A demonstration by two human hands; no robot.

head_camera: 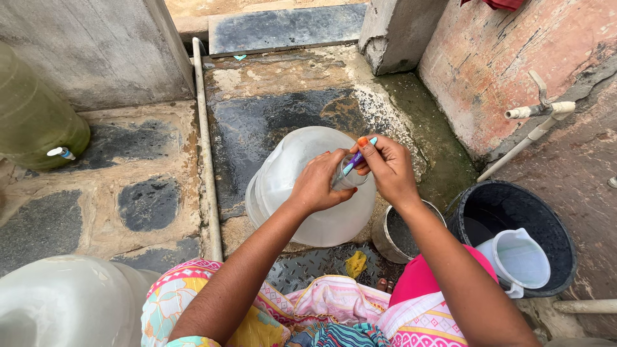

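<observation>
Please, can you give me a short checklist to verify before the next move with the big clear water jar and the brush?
1. Left hand grips the neck of the clear water jar: ok.
2. Right hand holds the purple and blue brush at the jar mouth: ok; how deep it reaches, cannot tell.
3. Jar sits steady on the wet stone floor: ok, it leans toward the person, supported by the left hand.
4. Water ready nearby: cannot tell; the black bucket holds a white jug, and any water in it is hard to see.
5. Steel pot is close beside the jar and could be knocked: not ok.
6. Tap on the wall closed: ok, no water is running.
</observation>
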